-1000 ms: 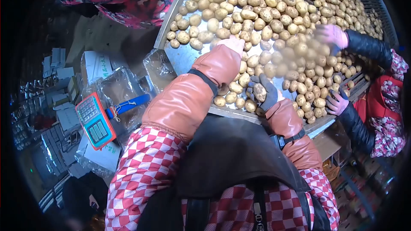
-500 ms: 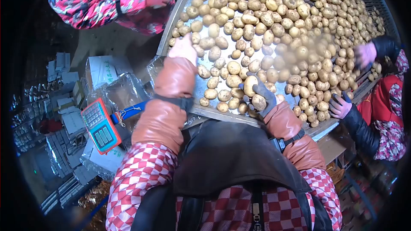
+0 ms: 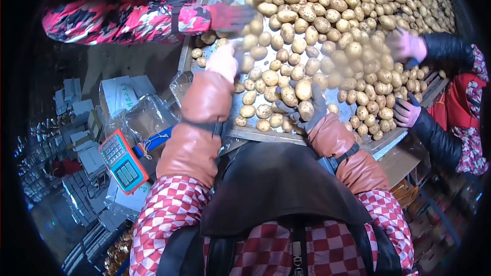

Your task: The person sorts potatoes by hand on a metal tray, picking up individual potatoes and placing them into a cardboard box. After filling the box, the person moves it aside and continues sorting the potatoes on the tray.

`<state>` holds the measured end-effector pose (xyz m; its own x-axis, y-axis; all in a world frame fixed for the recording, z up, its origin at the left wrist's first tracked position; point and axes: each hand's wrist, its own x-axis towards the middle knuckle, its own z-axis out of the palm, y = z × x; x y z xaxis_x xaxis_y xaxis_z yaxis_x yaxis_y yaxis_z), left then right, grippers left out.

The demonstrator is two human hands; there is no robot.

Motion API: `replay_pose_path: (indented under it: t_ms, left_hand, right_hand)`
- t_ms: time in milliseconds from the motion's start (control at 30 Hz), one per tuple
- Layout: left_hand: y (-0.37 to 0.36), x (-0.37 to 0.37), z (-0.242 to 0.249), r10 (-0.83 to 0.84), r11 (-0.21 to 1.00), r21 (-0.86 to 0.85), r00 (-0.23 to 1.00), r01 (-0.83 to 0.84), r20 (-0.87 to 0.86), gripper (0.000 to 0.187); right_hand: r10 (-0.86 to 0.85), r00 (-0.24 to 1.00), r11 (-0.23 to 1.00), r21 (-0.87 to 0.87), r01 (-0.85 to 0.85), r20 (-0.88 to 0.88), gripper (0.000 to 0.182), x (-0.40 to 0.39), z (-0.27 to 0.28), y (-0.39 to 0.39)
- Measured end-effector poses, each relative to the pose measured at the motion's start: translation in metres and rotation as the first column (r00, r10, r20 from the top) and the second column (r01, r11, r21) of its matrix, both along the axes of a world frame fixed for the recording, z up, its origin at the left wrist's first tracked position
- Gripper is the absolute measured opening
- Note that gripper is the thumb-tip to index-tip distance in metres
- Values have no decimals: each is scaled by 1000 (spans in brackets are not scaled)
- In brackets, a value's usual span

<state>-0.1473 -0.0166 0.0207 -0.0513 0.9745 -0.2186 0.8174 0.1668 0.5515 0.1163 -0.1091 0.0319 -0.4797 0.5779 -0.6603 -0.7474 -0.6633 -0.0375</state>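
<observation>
Many potatoes (image 3: 294, 28) lie spread over a metal sorting table (image 3: 266, 136) with a raised edge. My left hand (image 3: 225, 61) reaches over the table's left part, among loose potatoes; motion blur hides its fingers. In a grey glove, my right hand (image 3: 313, 106) is near the front edge, fingers curled around a few potatoes. One potato (image 3: 306, 110) rests in the palm, with another (image 3: 289, 96) against the fingertips. Brown sleeve covers reach up both my forearms.
At upper left, a co-worker's red-gloved hand (image 3: 231, 17) reaches over the table. Another co-worker's pink-gloved hands (image 3: 409, 46) are at the right side. An orange-framed scale display (image 3: 124, 161) stands left of my arm, beside plastic-wrapped boxes (image 3: 123, 94).
My left hand has shifted slightly right and down. My right hand stays near the front edge, around potatoes. The upper-left co-worker's hand has come over the table; the right co-worker's upper hand moved inward.
</observation>
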Motion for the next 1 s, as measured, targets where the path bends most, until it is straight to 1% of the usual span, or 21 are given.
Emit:
replay_pose_path:
  t_ms: [33,67,133,200,267,300,367,400,467,533,567,600,700,733,800,833,867,900,933,967,1000]
  left_hand:
    - [19,-4,-13,-53,990,-138,991,35,-127,40]
    - [31,-5,-24,-122,959,-279,963,51,-242,44]
    - [41,1,-30,-201,928,-367,922,70,-331,47]
    - [45,-9,-34,-292,922,-331,924,202,-248,41]
    - [49,-15,-40,-166,917,-389,970,86,-177,36]
    - [46,-19,-38,-171,918,-387,969,91,-179,36]
    - [38,-27,-32,-159,953,-291,957,85,-241,33]
    - [27,-17,-18,45,978,-191,978,-85,-203,32]
    - [9,-42,-75,119,992,-68,959,-105,256,31]
    - [-21,19,-14,281,930,-340,865,-139,416,46]
    - [-36,56,22,264,923,-375,855,-90,446,39]
    - [-52,88,45,248,913,-406,845,-40,474,32]
    - [-85,122,35,176,913,-407,916,-15,361,33]
    - [-89,122,36,202,875,-481,870,46,450,33]
    - [-93,121,39,228,830,-545,819,120,527,34]
    - [-95,119,43,-13,856,-471,921,212,390,34]
    - [-96,119,45,-254,855,-406,942,324,217,35]
    - [-102,123,44,-395,879,-218,904,424,166,38]
    - [-101,126,43,-410,871,-216,896,441,172,38]
    - [-101,130,41,-453,848,-206,869,489,197,37]
    - [-101,134,39,-496,821,-197,840,536,220,36]
  right_hand:
    - [63,874,989,146,9,-481,75,20,-58,-7]
    - [52,881,990,138,15,-471,75,25,-60,-8]
    - [39,968,994,108,-12,-249,76,28,-47,-9]
    - [-52,977,997,47,63,-209,77,35,-37,-12]
    - [14,931,989,141,41,-365,78,53,-53,-13]
    - [-26,985,979,196,60,-170,74,50,-45,-16]
    - [16,998,958,286,4,-65,72,55,-48,-21]
    - [57,997,931,358,-72,54,69,59,-49,-25]
    - [80,995,913,396,-98,64,66,62,-28,-27]
    - [244,948,883,451,-129,-206,64,65,-22,-30]
    - [233,965,884,439,-159,-121,61,66,-35,-33]
    - [265,964,875,417,-244,8,59,61,-11,-30]
    - [237,971,932,276,-235,25,61,58,4,-36]
    - [229,973,909,361,-211,-8,62,63,7,-39]
    - [275,961,902,340,-266,21,65,77,19,-48]
    - [301,952,888,350,-300,52,68,81,23,-53]
    - [292,955,890,352,-290,50,68,81,24,-57]
    - [274,962,891,371,-262,22,68,82,26,-62]
    - [253,967,894,385,-232,-5,69,83,30,-67]
    - [248,960,900,336,-278,129,71,89,37,-74]
    - [229,964,907,329,-262,134,71,92,39,-80]
